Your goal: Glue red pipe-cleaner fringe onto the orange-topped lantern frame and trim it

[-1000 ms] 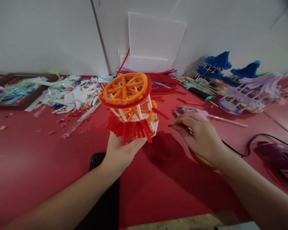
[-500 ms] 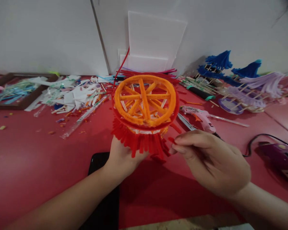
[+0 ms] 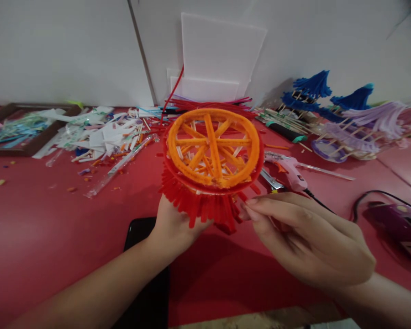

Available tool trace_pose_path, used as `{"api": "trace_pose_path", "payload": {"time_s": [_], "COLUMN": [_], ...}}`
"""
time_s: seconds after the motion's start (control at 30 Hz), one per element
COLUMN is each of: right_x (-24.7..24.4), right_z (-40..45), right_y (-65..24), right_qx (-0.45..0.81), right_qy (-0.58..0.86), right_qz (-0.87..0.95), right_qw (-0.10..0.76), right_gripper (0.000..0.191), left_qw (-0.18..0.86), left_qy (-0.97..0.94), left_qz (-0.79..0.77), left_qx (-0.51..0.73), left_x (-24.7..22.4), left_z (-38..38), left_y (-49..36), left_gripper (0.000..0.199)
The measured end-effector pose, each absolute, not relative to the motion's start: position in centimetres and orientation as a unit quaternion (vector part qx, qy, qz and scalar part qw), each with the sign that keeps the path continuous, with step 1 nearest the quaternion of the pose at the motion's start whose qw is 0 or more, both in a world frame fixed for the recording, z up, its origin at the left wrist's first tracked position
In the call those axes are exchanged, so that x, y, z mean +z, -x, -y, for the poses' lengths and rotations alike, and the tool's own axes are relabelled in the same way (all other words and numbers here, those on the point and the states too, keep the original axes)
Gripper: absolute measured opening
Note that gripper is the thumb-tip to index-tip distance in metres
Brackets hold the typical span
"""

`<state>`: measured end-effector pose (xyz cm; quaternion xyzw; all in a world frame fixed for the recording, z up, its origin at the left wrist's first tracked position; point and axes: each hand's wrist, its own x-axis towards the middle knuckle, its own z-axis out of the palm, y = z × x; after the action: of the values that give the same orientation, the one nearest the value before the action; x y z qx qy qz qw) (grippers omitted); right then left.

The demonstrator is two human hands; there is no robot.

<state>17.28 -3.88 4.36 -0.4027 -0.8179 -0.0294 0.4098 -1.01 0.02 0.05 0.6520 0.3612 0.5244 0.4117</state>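
A handmade model has a round orange top (image 3: 212,142) with crossing spokes like a wheel, apparently of fuzzy pipe cleaner. Below its red rim hangs a fringe of short red pipe-cleaner pieces (image 3: 205,210). My left hand (image 3: 174,226) is closed around the model from underneath, its fingers mostly hidden behind the fringe. At the fringe's right side, my right hand (image 3: 311,237) pinches a short red pipe-cleaner piece (image 3: 241,196) between thumb and forefinger. That piece is partly covered by the fingertips, and whether it touches the fringe is unclear.
Right of the model lie a pink glue gun (image 3: 291,171), scissors (image 3: 272,179) and a purple device (image 3: 397,224) with a cable. Blue and lilac fringed models (image 3: 359,112) stand behind. Scraps (image 3: 106,137) and a framed tray (image 3: 34,146) are left; a black phone-like slab (image 3: 140,233) lies below.
The model's top has shifted slightly right and tilted more towards me. My right hand has moved a little right and down, its fingertips still beside the fringe.
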Motion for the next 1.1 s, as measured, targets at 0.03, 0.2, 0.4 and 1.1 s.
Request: {"api": "trace_pose_path", "payload": {"time_s": [0.03,0.2,0.4,1.1], "right_x": [4.3,4.2,4.3,3.9], "right_z": [3.9,3.9,3.7,3.1], "right_y": [-17.3,-17.2,-17.0,-18.8], "right_qx": [-0.031,-0.037,-0.043,0.003], "right_qy": [0.401,0.408,0.413,0.495], "right_qz": [0.82,0.816,0.818,0.746], "right_qw": [0.408,0.408,0.397,0.445], "right_gripper": [0.025,0.028,0.024,0.021], "left_qw": [0.416,0.437,0.462,0.42], "left_qy": [-0.647,-0.628,-0.606,-0.565], "left_qz": [-0.363,-0.368,-0.369,-0.426], "left_qx": [0.525,0.528,0.532,0.569], "left_x": [0.0,0.2,0.5,-0.8], "left_z": [0.0,0.0,0.1,-0.5], "left_y": [1.0,0.8,0.6,0.7], "left_gripper": [0.022,0.024,0.028,0.024]}}
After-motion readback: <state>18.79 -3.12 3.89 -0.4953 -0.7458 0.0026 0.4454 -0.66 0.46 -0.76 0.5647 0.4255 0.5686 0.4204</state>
